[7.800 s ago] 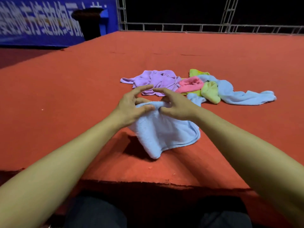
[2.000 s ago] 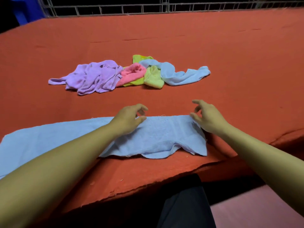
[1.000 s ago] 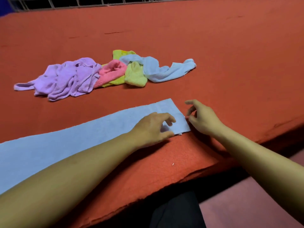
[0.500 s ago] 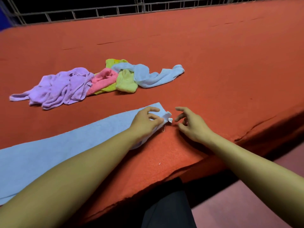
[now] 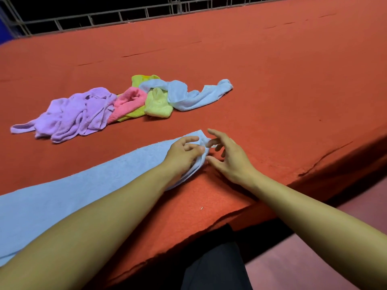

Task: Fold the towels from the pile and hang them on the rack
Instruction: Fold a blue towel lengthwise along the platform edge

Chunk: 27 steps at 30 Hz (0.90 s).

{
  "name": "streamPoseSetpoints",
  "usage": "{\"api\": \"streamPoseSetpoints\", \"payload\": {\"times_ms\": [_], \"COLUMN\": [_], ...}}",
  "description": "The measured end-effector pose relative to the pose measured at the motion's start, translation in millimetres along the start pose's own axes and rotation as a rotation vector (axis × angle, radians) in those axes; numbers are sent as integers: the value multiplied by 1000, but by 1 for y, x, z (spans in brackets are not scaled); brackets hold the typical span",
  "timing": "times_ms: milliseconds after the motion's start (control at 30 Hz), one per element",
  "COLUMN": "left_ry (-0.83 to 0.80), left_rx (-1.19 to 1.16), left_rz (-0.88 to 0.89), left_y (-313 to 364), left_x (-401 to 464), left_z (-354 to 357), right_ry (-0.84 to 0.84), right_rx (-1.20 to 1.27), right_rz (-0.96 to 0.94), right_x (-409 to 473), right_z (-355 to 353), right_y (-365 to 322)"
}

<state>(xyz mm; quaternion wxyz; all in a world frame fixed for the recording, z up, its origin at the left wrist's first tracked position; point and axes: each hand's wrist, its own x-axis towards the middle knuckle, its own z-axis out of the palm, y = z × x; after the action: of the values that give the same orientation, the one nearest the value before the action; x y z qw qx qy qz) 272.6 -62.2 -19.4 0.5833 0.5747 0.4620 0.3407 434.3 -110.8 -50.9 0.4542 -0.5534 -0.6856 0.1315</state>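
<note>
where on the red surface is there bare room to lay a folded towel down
Bare red surface lies right of the pile's blue towel and behind the pile toward the railing. A narrower bare strip runs between the pile and the spread blue towel. It is crowded at that towel's right end, where the left hand grips it and the right hand hovers.

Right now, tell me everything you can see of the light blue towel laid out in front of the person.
The light blue towel is a long strip of soft terry-looking cloth, lying flat on the red felt surface and running past the frame's left edge. Its right end is bunched and lifted slightly, gripped by the left hand. The right hand is beside that end, fingers spread, the fingertips at the cloth. The left forearm crosses over its near edge.
</note>
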Motion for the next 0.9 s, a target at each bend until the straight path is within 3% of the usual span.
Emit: {"api": "streamPoseSetpoints", "payload": {"times_ms": [167, 367, 600, 800, 900], "left_ry": [-33, 84, -109, -212, -198], "left_rx": [249, 157, 431, 674, 695], "left_rz": [122, 192, 227, 254, 273], "left_y": [-4, 2, -5, -16, -13], "left_x": [-3, 3, -14, -18, -21], "left_z": [8, 2, 13, 13, 14], "right_ry": [-45, -162, -68, -240, -239], "right_rx": [-24, -183, -126, -222, -269], "right_rz": [-27, -18, 36, -28, -24], "right_x": [-21, -40, -36, -49, -48], "right_z": [-28, -60, -56, -38, -36], "right_y": [13, 34, 31, 11, 13]}}
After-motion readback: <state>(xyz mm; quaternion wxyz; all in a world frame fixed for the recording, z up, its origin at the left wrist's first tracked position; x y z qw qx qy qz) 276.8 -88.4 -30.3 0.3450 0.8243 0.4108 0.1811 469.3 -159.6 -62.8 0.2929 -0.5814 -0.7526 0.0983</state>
